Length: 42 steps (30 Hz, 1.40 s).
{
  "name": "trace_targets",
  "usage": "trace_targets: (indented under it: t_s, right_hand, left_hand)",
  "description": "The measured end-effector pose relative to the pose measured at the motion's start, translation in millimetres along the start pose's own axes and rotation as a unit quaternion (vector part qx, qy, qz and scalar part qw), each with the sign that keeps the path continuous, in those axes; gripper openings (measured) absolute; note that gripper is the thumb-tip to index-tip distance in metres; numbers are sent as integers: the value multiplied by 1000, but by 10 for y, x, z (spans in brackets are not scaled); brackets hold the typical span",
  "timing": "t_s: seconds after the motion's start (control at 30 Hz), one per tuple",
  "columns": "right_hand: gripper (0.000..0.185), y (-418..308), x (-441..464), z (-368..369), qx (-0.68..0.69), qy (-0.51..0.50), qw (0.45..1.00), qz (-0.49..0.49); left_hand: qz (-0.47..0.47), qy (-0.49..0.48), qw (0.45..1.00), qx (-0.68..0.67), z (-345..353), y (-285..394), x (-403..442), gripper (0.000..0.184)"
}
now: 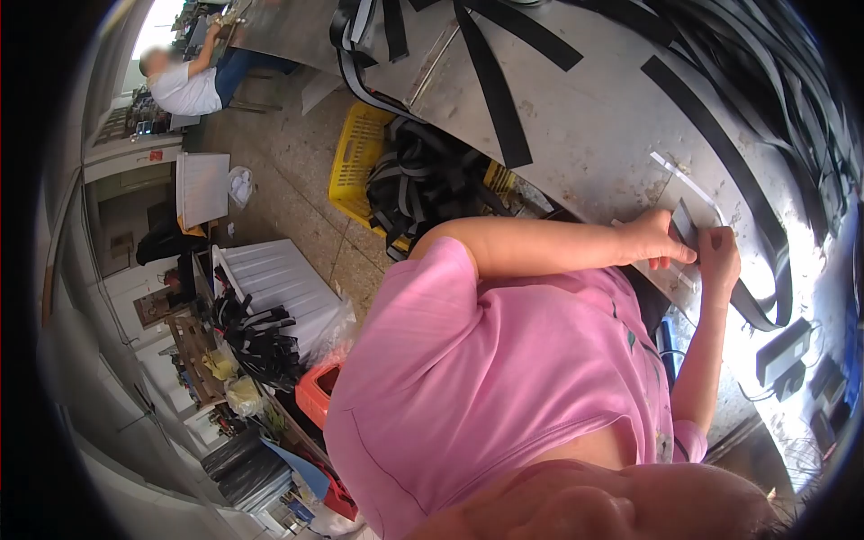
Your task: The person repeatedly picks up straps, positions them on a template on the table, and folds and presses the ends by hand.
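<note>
Both hands meet at the near edge of the metal table, close together over a black webbing strap (760,193). My left hand (652,239) is closed, its thumb and fingers at the strap's end. My right hand (719,261) pinches the same strap from the other side, with fingers bent. From the hands the strap loops out past the edge and back across the table. A dark flat end piece (685,222) shows between the hands. The fingertips partly hide what they grip. A thin white strip (681,175) lies just beyond them.
Cut black straps (495,90) lie on the metal table (576,117), and a large bundle of straps (765,72) fills its far right. Below stands a yellow crate (353,162) of straps. White boxes (279,283) and a red crate (315,394) are behind. Another person (189,85) sits far left.
</note>
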State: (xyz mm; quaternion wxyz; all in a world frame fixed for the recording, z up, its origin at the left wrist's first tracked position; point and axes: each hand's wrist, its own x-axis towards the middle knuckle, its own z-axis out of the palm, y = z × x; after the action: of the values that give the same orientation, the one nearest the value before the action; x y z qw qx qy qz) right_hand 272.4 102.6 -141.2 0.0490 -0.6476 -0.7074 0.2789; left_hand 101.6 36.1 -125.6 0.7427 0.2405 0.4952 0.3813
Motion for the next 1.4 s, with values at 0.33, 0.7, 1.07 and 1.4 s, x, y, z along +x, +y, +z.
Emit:
trace_targets:
  t_s: [0.33,0.7,1.07,1.4]
  right_hand:
    - [18,-42,3,31,2,13,1000,-21]
    - [19,91,-10,57,28,9,995,-92]
    - [29,-537,-493,-404,307,34,949,69]
    - [59,-1505,-108,-92,224,97,968,58]
  left_hand:
    - [180,93,950,237,101,-355,246,25]
    - [279,126,848,433,229,-362,176,34]
    - [196,27,783,590,-59,283,-375,49]
    - [205,-6,700,684,-935,1155,-465,61]
